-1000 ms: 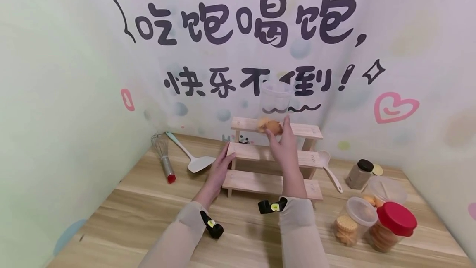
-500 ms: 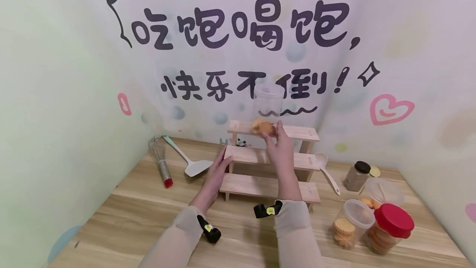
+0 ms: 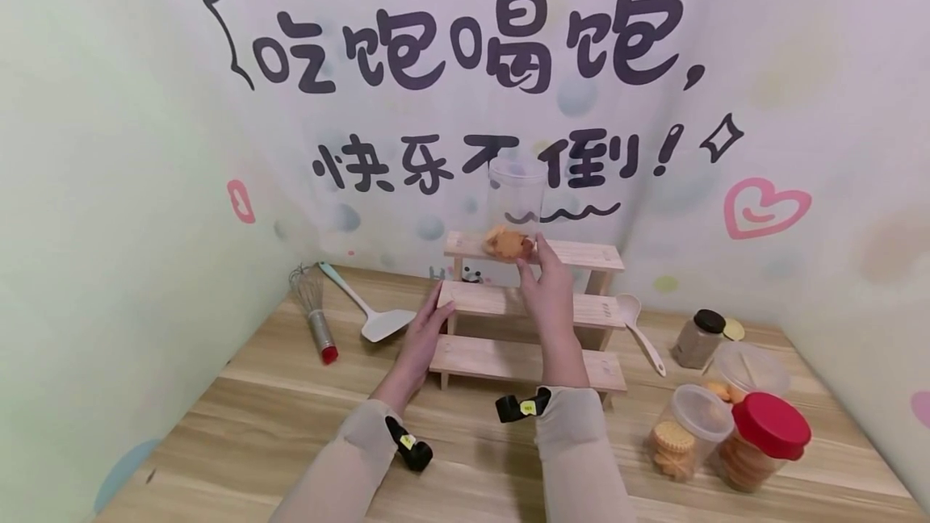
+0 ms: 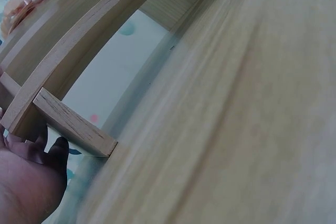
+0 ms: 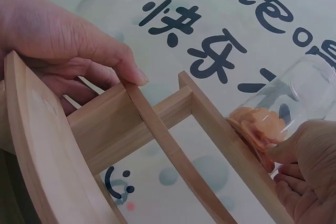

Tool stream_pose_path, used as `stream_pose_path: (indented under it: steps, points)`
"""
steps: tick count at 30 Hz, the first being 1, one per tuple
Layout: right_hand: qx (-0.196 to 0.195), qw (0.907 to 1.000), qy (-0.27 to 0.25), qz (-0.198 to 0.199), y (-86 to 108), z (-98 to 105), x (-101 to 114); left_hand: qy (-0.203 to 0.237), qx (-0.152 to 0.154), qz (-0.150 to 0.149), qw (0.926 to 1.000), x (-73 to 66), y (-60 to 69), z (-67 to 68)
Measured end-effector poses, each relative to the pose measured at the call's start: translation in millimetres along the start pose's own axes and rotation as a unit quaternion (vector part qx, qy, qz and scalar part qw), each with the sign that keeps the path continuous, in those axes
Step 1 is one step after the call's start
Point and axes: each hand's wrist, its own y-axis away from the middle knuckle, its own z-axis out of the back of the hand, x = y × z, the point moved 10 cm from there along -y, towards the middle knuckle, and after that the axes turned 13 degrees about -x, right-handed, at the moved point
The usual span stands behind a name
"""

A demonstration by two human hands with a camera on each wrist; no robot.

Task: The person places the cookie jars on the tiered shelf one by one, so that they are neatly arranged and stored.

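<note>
My right hand (image 3: 550,293) pinches a clear jar (image 3: 517,192) low down, thumb on the near side. Several orange-brown biscuits (image 3: 510,244) lie in the jar's bottom. The jar stands upright at the top shelf of a three-step wooden rack (image 3: 490,355); contact with that shelf cannot be told for certain. My left hand (image 3: 424,337) grips the left end of the rack's middle shelf. In the right wrist view the left thumb (image 5: 128,69) lies over the shelf's edge. The left wrist view has the left fingers (image 4: 59,153) curled beneath and behind the board.
A whisk (image 3: 316,317) and a white turner (image 3: 385,323) lie left of the rack. To its right are a white spoon (image 3: 643,333), a black-lidded jar (image 3: 699,339), a loose clear lid (image 3: 751,370), a biscuit tub (image 3: 686,434) and a red-lidded jar (image 3: 766,438). A printed cloth (image 3: 654,224) hangs behind.
My right hand has shifted the jar slightly left along the top shelf. My left hand keeps its place on the rack. The head view has moved a little.
</note>
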Motion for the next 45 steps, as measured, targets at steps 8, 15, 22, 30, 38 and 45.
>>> stream_pose_path:
  steps: [8, 15, 22, 30, 38, 45]
  points:
    - [0.019, 0.9998, 0.0, -0.006, 0.0, 0, 1, 0.0, -0.003, -0.001, 1.0, 0.0, -0.1, 0.3]
    - [0.03, 0.9995, 0.0, 0.005, -0.1, -1, 3, 0.006, 0.002, -0.01, 0.9999, -3.3, 0.3, -1.1]
    - [0.04, 0.9992, 0.001, -0.009, -1.4, 8, 10, 0.003, 0.007, -0.01, 0.9999, -5.8, 0.4, -3.1]
    - [0.035, 0.9963, -0.023, 0.075, 3.0, 43, 57, -0.006, 0.005, -0.002, 1.0, -1.7, -2.5, 0.9]
    - [0.077, 0.9734, 0.031, 0.214, 38.5, 120, 61, -0.009, -0.004, -0.008, 0.9999, 2.2, -0.4, 7.6]
    - [0.102, 0.9657, 0.168, 0.17, 81.0, 204, -19, -0.012, 0.012, -0.018, 0.9997, -1.6, 1.8, 0.0]
